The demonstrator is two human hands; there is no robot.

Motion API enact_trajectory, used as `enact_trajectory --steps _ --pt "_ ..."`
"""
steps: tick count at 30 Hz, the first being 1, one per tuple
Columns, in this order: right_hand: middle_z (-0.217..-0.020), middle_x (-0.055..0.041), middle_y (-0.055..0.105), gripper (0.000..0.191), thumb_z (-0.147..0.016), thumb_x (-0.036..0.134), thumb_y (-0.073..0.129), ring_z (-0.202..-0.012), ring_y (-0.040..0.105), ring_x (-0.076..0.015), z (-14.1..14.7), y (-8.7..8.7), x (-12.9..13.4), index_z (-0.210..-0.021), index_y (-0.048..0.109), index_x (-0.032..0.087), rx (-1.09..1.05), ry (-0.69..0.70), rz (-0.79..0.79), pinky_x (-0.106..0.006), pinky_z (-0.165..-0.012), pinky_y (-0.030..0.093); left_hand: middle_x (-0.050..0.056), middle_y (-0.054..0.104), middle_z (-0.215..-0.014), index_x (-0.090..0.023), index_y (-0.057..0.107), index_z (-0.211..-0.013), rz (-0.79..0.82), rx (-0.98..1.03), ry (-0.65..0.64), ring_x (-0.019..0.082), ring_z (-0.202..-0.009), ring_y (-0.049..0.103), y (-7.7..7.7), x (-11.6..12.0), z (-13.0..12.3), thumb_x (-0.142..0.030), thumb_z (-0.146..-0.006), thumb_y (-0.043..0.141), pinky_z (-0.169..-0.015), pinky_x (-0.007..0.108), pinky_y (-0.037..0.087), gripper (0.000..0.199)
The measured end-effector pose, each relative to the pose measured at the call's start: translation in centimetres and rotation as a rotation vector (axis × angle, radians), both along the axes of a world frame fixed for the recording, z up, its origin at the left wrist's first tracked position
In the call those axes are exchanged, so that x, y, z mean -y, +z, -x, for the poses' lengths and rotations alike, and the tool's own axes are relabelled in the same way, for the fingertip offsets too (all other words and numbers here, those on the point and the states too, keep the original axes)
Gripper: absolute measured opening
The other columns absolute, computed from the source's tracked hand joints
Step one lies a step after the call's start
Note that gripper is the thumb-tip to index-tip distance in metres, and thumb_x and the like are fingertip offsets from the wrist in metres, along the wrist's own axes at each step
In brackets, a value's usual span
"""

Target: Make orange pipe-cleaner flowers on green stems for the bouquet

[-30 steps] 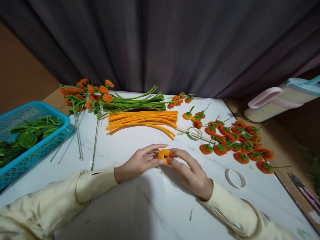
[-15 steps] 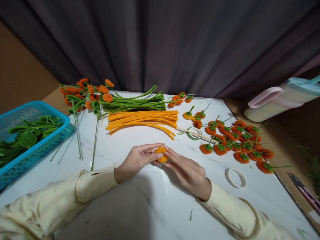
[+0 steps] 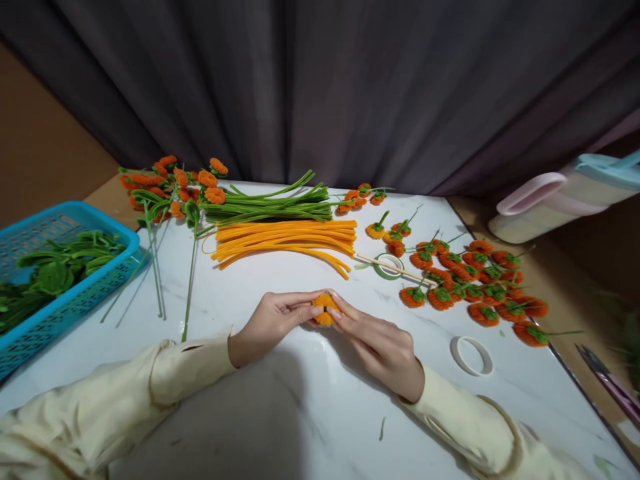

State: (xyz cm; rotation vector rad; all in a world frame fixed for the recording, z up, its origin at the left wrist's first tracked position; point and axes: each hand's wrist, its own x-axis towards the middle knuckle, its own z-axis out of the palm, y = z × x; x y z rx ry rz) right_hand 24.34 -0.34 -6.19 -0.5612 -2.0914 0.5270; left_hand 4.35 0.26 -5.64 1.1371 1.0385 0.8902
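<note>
A small round yellow-orange pipe-cleaner flower head (image 3: 325, 316) with a dark spot at its centre is pinched between both hands, above the table's middle. My left hand (image 3: 275, 323) grips its left side with thumb and fingers. From the right, my right hand (image 3: 383, 343) presses its fingertips onto the other side; some of its fingers are hidden underneath. Just beyond the hands lies a bundle of yellow-orange pipe cleaners (image 3: 285, 240), with a bundle of green pipe cleaners (image 3: 275, 205) behind it.
Orange flower heads (image 3: 465, 272) lie scattered at right, near a green tape roll (image 3: 389, 266), a thin stick (image 3: 415, 275) and a white ring (image 3: 471, 356). A blue basket (image 3: 70, 300) of green leaves stands left. Stemmed orange flowers (image 3: 215, 195), a pitcher (image 3: 555, 200) and pliers (image 3: 607, 380) sit around.
The flower head has turned slightly in my fingers, so its dark centre now shows between the fingertips. My right fingers have shifted a little on it; nothing else has moved.
</note>
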Motion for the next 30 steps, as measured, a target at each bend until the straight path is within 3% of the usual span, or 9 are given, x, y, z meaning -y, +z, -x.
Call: enact_trajectory --steps 4,7,12,21,25,30 --pt "-0.137 -0.0037 0.043 0.059 -0.083 -0.006 0.048 -0.121 0.049 -0.02 0.0 0.2 0.0 -0.133 0.046 0.025 -0.035 0.016 0.049 -0.034 -0.097 0.052 0.009 0.072 -0.094 -0.012 0.07 -0.103 -0.019 -0.014 0.036 0.019 -0.083 0.068 -0.1 0.1 0.0 -0.037 -0.072 0.07 -0.073 0.026 0.057 0.04" --pt "-0.132 -0.0031 0.049 0.056 -0.084 -0.003 0.05 -0.114 0.056 -0.0185 0.2 0.3 0.2 -0.132 0.047 0.026 -0.013 -0.046 0.089 -0.03 -0.095 0.053 0.009 0.073 -0.093 -0.012 0.07 -0.101 -0.018 -0.003 0.04 0.018 -0.081 0.068 -0.1 0.1 -0.1 -0.036 -0.072 0.071 -0.071 0.025 0.057 0.038" --pt "-0.121 -0.0017 0.06 0.062 -0.087 0.007 0.054 -0.086 0.069 -0.0118 0.4 0.3 0.7 -0.142 0.031 0.026 0.033 -0.209 0.057 -0.018 -0.077 0.058 0.009 0.073 -0.091 -0.012 0.071 -0.101 0.002 -0.006 0.031 0.018 -0.075 0.067 -0.1 0.1 -0.1 -0.036 -0.071 0.071 -0.07 0.028 0.057 0.038" --pt "-0.117 -0.0012 0.063 0.063 -0.091 0.009 0.048 -0.064 0.069 -0.0093 0.4 0.4 0.9 -0.145 0.023 0.028 0.092 -0.221 0.072 -0.017 -0.063 0.057 0.009 0.073 -0.081 -0.011 0.074 -0.085 0.005 -0.023 0.045 0.017 -0.069 0.066 0.1 0.2 -0.2 -0.039 -0.068 0.073 -0.07 0.028 0.056 0.033" --pt "-0.117 -0.0009 0.063 0.062 -0.089 0.008 0.05 -0.084 0.07 -0.012 0.4 0.2 0.4 -0.143 0.027 0.029 0.039 -0.207 0.131 -0.018 -0.075 0.057 0.009 0.073 -0.085 -0.011 0.072 -0.093 0.035 0.009 0.032 0.018 -0.069 0.068 0.0 0.2 -0.2 -0.038 -0.07 0.072 -0.07 0.029 0.057 0.035" --pt "-0.129 -0.0064 0.056 0.063 -0.087 0.02 0.059 -0.114 0.056 -0.0197 0.4 0.0 -0.2 -0.142 0.029 0.025 -0.039 -0.149 0.231 -0.033 -0.097 0.049 0.009 0.073 -0.09 -0.01 0.067 -0.106 0.051 0.043 0.068 0.019 -0.076 0.068 0.2 0.0 -0.2 -0.037 -0.069 0.073 -0.072 0.029 0.057 0.045"
